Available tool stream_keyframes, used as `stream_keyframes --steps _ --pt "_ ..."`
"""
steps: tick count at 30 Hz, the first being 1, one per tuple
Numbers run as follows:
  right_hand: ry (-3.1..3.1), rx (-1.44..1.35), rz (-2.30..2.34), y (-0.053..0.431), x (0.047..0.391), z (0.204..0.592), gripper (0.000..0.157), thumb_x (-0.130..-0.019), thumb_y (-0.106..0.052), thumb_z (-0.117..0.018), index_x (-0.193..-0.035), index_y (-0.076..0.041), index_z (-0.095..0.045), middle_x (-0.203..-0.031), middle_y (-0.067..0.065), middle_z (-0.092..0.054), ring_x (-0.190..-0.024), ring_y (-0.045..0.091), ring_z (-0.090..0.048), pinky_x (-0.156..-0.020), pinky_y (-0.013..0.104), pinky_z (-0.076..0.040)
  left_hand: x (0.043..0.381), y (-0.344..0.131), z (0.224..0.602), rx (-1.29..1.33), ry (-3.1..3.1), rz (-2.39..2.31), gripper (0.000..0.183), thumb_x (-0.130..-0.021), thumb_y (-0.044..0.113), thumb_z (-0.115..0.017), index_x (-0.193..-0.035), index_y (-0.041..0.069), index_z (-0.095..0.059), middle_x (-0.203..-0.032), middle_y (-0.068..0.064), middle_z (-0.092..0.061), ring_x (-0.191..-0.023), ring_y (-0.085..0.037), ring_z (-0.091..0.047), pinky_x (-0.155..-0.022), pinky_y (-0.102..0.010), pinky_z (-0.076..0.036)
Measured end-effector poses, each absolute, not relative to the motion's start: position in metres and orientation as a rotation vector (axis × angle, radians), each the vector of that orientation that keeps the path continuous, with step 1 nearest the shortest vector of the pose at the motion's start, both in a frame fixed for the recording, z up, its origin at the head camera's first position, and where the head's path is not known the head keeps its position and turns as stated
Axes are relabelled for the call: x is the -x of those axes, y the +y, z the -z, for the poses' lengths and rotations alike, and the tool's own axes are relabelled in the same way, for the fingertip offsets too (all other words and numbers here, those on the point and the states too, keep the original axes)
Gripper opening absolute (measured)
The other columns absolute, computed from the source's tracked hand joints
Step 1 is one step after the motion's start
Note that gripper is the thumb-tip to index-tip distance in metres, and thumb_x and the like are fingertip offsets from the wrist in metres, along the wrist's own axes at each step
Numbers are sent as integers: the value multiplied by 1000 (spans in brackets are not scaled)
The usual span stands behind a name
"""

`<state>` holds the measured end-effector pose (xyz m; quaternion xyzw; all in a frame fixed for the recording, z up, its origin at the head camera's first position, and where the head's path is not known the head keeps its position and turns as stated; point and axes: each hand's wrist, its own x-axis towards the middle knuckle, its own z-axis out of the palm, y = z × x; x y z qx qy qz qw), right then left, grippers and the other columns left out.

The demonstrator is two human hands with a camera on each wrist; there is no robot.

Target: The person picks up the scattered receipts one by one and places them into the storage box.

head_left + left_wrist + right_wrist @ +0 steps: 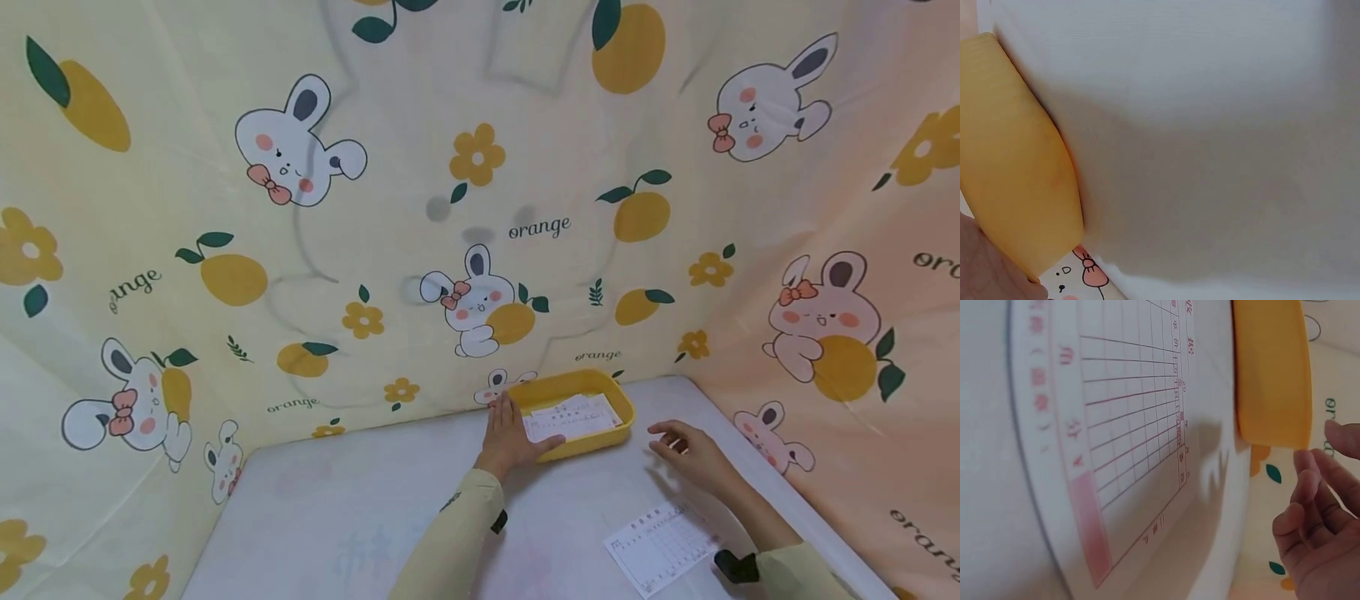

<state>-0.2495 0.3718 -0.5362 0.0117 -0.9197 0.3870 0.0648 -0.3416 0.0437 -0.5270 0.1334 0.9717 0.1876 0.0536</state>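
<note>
My left hand (pixel 508 437) rests against the left end of a yellow tray (pixel 628 417), fingers extended along that end and thumb over the front rim. White printed slips (pixel 573 417) lie inside the tray. In the left wrist view, the tray's wall (pixel 1022 156) fills the left side, with part of the hand low in the corner. To the right of the tray, my right hand (pixel 693 454) hovers with loosely bent fingers and nothing in them. Below it, a printed form slip (pixel 660 546) with a grid lies on the table; its red print shows in the right wrist view.
A white tabletop (pixel 345 508) stretches out to the left of the tray. Cloth curtains (pixel 405 350) printed with rabbits and oranges stand behind the table and at its sides. The tray sits close to the back curtain.
</note>
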Motion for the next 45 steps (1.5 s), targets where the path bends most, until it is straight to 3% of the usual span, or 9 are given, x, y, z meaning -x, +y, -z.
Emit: stream_keyframes --steps 20,31,45 --pt "-2927 -9 -1134 384 214 539 38 -98 -26 -80 -122 0 -65 -93 3 -58 -85 19 -55 -67 28 -46 340 43 528 -440 2960 -566 130 -86 89 -58 -168 -4 -20 -179 -19 -7 -166 -31 -11 -133 -45 -12" --pt "-2996 98 -1166 383 203 540 53 -92 -30 -87 -126 2 -63 -93 4 -57 -86 20 -53 -68 30 -45 340 42 525 -434 2980 -551 129 -86 88 -58 -167 -5 -22 -179 -20 -8 -166 -32 -13 -133 -46 -15" --pt "-3142 108 -985 394 196 552 71 -81 -46 -94 -116 5 -59 -102 13 -57 -93 27 -55 -79 42 -50 342 43 528 -425 2961 -563 130 -86 90 -57 -169 -3 -19 -180 -18 -4 -166 -31 -9 -133 -45 -11"
